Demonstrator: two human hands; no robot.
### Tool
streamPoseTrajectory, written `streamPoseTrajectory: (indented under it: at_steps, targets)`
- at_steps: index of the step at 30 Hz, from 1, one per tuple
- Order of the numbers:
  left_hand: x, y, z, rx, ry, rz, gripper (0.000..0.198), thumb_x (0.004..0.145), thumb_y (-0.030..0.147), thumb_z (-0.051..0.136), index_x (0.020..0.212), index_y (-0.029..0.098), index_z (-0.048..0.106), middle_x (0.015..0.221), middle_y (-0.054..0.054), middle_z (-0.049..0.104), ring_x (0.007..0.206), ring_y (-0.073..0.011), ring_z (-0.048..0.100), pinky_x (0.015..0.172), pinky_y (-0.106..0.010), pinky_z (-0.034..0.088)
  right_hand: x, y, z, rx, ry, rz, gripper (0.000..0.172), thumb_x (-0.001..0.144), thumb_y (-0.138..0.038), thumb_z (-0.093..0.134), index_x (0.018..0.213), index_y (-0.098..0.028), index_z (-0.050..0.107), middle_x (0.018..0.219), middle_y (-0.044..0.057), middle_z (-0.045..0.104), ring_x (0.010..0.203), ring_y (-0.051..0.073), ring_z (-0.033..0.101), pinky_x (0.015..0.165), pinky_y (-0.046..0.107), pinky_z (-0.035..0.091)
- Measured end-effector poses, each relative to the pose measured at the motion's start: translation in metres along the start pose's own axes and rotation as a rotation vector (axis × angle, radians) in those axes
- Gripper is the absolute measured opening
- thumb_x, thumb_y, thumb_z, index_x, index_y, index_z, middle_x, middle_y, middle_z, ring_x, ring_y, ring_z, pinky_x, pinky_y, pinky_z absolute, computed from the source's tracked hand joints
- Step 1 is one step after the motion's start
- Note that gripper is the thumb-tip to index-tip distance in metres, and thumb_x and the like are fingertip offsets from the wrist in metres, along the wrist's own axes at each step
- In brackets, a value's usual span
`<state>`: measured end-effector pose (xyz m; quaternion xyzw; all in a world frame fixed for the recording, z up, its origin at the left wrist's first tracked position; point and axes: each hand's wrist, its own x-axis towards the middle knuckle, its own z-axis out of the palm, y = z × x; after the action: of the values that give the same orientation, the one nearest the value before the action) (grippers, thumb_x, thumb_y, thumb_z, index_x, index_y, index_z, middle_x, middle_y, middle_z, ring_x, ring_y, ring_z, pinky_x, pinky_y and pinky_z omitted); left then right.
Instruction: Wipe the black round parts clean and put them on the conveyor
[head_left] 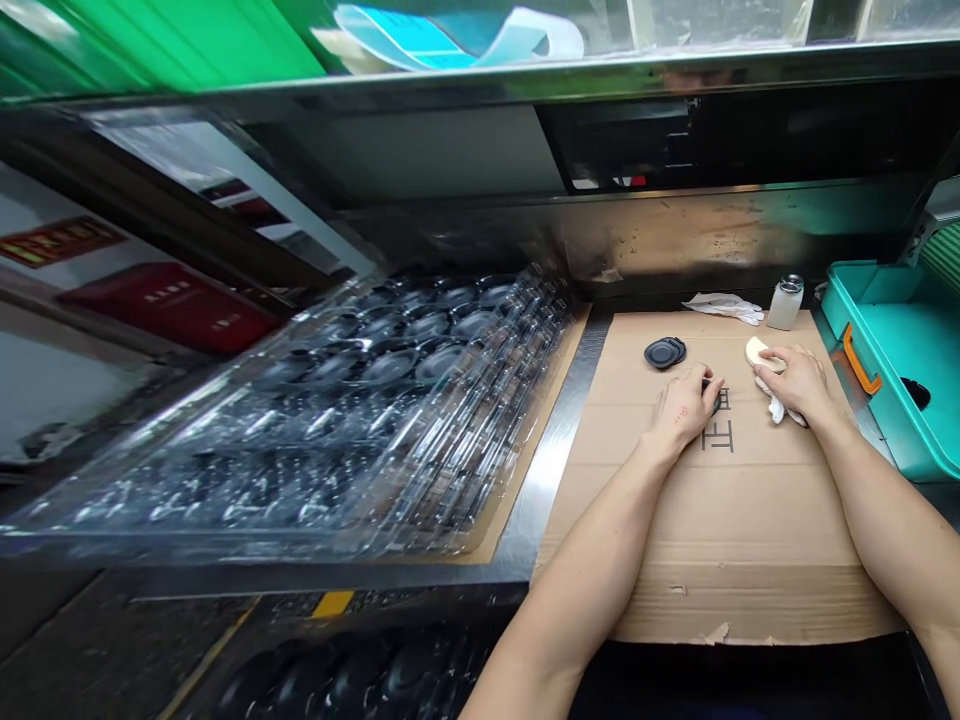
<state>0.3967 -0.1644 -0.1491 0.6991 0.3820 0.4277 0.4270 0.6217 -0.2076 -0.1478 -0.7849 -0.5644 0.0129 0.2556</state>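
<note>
My left hand [686, 405] rests on a sheet of cardboard [720, 520], its fingers curled over a small dark part [716, 398] that is mostly hidden. My right hand [799, 382] lies just to the right, closed around a white cloth [776, 408]. A pale oval pad [761, 352] shows at its fingertips. A second dark rounded part [665, 352] lies loose on the cardboard, a little beyond my left hand.
A stack of clear plastic trays [352, 420] holding several dark parts fills the left of the bench. A teal bin [896, 355] stands at the right edge. A small capped bottle [785, 302] and white gloves [724, 306] lie at the back.
</note>
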Motion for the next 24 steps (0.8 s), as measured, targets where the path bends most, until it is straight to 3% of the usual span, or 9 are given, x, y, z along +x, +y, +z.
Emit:
streamPoseTrajectory:
  at_steps: [3, 7, 11, 14, 16, 18, 20, 24]
  targets:
    - [0.001, -0.004, -0.021, 0.110, -0.019, 0.014, 0.014, 0.083, 0.031, 0.078, 0.074, 0.027, 0.068, 0.080, -0.007, 0.065, 0.084, -0.0259, 0.058, 0.097, -0.034, 0.042, 0.000, -0.002, 0.002, 0.030, 0.008, 0.022, 0.038, 0.088, -0.046, 0.067, 0.121, -0.030, 0.076, 0.117, 0.007, 0.068, 0.116, 0.028, 0.058, 0.104, 0.040, 0.040]
    - [-0.025, -0.020, -0.069, 0.318, -0.108, 0.070, 0.018, 0.086, 0.040, 0.071, 0.074, 0.026, 0.070, 0.084, -0.008, 0.067, 0.087, -0.0274, 0.059, 0.099, -0.038, 0.043, -0.009, -0.009, 0.003, 0.064, -0.012, 0.059, 0.037, 0.090, -0.045, 0.066, 0.121, -0.029, 0.076, 0.114, 0.007, 0.069, 0.112, 0.026, 0.057, 0.101, 0.037, 0.038]
    - [-0.049, -0.047, -0.121, 0.649, -0.181, 0.199, 0.028, 0.094, 0.048, 0.057, 0.089, 0.026, 0.072, 0.114, -0.010, 0.071, 0.111, -0.0312, 0.063, 0.106, -0.047, 0.044, -0.011, -0.016, 0.007, 0.130, -0.046, 0.067, 0.032, 0.090, -0.043, 0.066, 0.117, -0.028, 0.076, 0.114, 0.007, 0.067, 0.113, 0.025, 0.052, 0.099, 0.037, 0.034]
    - [-0.041, -0.046, -0.128, 0.768, -0.254, 0.279, 0.033, 0.096, 0.051, 0.054, 0.098, 0.024, 0.072, 0.122, -0.012, 0.070, 0.117, -0.0323, 0.065, 0.107, -0.050, 0.047, -0.009, -0.019, 0.010, 0.177, -0.039, 0.118, 0.037, 0.086, -0.055, 0.070, 0.109, -0.026, 0.077, 0.115, 0.008, 0.068, 0.114, 0.026, 0.052, 0.099, 0.038, 0.034]
    - [-0.023, -0.024, -0.107, 0.824, -0.210, 0.366, 0.034, 0.096, 0.050, 0.053, 0.103, 0.022, 0.071, 0.125, -0.014, 0.068, 0.118, -0.0340, 0.065, 0.105, -0.051, 0.049, -0.009, -0.019, 0.012, 0.208, -0.049, 0.125, 0.035, 0.087, -0.052, 0.069, 0.109, -0.025, 0.076, 0.116, 0.008, 0.068, 0.114, 0.027, 0.053, 0.098, 0.039, 0.034]
    - [0.003, 0.016, -0.064, 0.824, -0.170, 0.492, 0.032, 0.098, 0.047, 0.053, 0.108, 0.021, 0.070, 0.128, -0.015, 0.067, 0.120, -0.0342, 0.064, 0.106, -0.052, 0.050, -0.011, -0.019, 0.012, 0.230, -0.057, 0.121, 0.028, 0.087, -0.042, 0.068, 0.109, -0.026, 0.075, 0.116, 0.008, 0.069, 0.114, 0.027, 0.055, 0.098, 0.039, 0.035]
    - [0.034, 0.070, -0.004, 0.737, -0.215, 0.668, 0.029, 0.099, 0.043, 0.054, 0.111, 0.022, 0.068, 0.126, -0.014, 0.068, 0.120, -0.0317, 0.064, 0.108, -0.049, 0.049, -0.013, -0.018, 0.011, 0.241, -0.055, 0.119, 0.027, 0.086, -0.037, 0.066, 0.109, -0.026, 0.075, 0.116, 0.008, 0.069, 0.113, 0.027, 0.057, 0.098, 0.039, 0.036]
    - [0.086, 0.184, 0.146, 0.546, -0.454, 0.914, 0.032, 0.101, 0.045, 0.051, 0.117, 0.022, 0.067, 0.130, -0.013, 0.067, 0.123, -0.0273, 0.062, 0.111, -0.044, 0.046, -0.013, -0.015, 0.010, 0.247, -0.052, 0.110, 0.036, 0.077, -0.036, 0.073, 0.111, -0.025, 0.073, 0.117, 0.010, 0.070, 0.112, 0.029, 0.060, 0.099, 0.040, 0.040]
